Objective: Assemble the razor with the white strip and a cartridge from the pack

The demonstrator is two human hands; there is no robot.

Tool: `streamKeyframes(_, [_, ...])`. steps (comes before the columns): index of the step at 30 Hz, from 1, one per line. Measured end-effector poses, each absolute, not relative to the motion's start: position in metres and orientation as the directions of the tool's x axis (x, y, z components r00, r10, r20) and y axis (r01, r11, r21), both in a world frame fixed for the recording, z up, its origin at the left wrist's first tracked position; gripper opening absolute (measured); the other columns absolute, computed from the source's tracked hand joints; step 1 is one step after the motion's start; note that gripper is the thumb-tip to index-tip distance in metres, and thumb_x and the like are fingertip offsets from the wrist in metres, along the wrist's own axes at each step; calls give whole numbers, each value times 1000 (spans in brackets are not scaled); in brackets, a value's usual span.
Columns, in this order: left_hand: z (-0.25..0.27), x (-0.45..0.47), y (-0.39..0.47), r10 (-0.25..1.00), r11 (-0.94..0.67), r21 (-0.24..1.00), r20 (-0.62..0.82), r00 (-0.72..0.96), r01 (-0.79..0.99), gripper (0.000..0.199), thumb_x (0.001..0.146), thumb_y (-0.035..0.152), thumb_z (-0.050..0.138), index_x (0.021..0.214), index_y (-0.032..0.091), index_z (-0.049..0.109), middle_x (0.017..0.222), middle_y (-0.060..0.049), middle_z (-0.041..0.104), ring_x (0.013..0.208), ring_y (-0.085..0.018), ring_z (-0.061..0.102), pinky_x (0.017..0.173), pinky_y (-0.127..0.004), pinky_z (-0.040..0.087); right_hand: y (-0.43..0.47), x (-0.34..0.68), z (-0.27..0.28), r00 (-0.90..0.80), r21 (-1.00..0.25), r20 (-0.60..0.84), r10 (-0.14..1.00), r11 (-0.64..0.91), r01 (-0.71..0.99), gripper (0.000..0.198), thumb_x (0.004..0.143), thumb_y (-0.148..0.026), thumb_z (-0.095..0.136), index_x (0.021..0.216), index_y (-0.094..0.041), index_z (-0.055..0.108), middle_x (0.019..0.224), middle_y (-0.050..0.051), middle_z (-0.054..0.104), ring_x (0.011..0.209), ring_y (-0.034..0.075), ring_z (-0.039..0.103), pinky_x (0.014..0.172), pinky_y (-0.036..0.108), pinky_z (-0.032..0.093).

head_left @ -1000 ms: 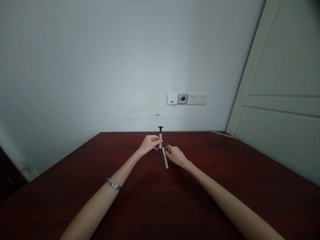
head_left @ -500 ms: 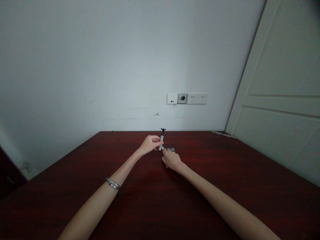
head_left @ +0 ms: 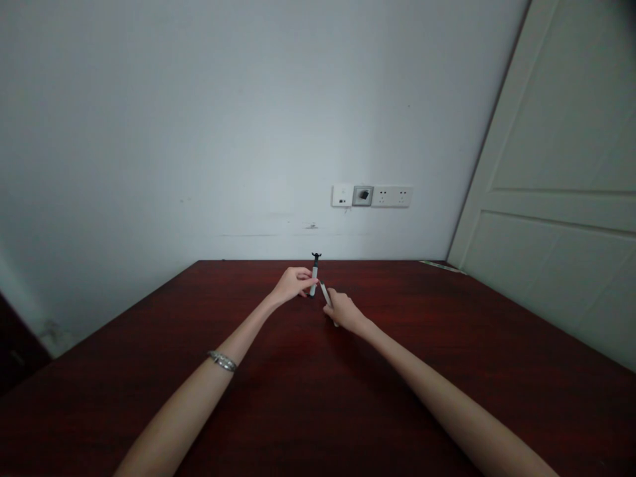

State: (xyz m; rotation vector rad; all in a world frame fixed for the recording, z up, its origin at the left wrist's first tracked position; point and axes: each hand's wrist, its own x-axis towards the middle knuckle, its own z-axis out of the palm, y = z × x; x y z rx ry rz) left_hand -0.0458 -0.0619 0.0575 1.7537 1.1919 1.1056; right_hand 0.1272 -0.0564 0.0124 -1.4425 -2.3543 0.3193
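My left hand [head_left: 294,285] pinches a white-and-black selfie stick [head_left: 314,281] by its pale middle part and holds it nearly upright. At its top a small black clamp [head_left: 317,255] spreads to both sides. To the right, my right hand [head_left: 344,310] is closed round a slim, flat, phone-like slab [head_left: 325,293]. Only its narrow pale edge shows, leaning with its top toward the stick; my fingers cover much of the rest. A small gap separates slab and stick.
Both hands are over a dark red wooden table [head_left: 278,411]. Behind it is a pale wall with sockets [head_left: 392,197]. A white panelled door [head_left: 556,212] stands at the right, and a thin strip [head_left: 442,267] lies near the table's far right edge.
My left hand has moved slightly left with the selfie stick. My right hand has turned the slab from face-up to edge-on, and its top now points up beside the stick.
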Motion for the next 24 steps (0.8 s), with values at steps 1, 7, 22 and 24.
streamKeyframes(1, [57, -47, -61, 950, -298, 900, 247, 189, 319, 29, 70, 36, 65, 82, 11, 60, 72, -7, 67, 57, -13, 61, 46, -21, 49, -54, 129, 14, -413, -405, 196, 889, 457, 792, 34, 76, -18, 47, 109, -10, 50, 95, 15, 64, 85, 22, 61, 70, 27, 40])
streamKeyframes(7, [50, -52, -56, 959, -273, 907, 229, 170, 321, 28, 70, 35, 64, 81, 10, 60, 75, -9, 68, 56, -14, 62, 45, -22, 48, -38, 145, 23, -352, -567, 327, 877, 480, 669, 37, 75, -15, 45, 110, -13, 55, 94, 10, 65, 84, 19, 60, 74, 26, 42])
streamKeyframes(22, [32, -51, -53, 937, -333, 874, 263, 232, 355, 21, 67, 23, 64, 80, 11, 51, 64, -1, 61, 55, -11, 61, 47, -20, 48, -28, 192, 43, -345, -424, 607, 716, 659, 621, 40, 82, -11, 36, 118, -20, 50, 93, 5, 62, 80, 15, 57, 73, 26, 40])
streamKeyframes(24, [30, -52, -51, 931, -341, 873, 261, 256, 350, 21, 67, 20, 63, 81, 12, 50, 65, 0, 60, 55, -12, 61, 47, -20, 48, -30, 198, 47, -370, -291, 623, 689, 643, 709, 48, 80, -6, 35, 123, -22, 48, 97, 6, 62, 87, 16, 56, 76, 27, 37])
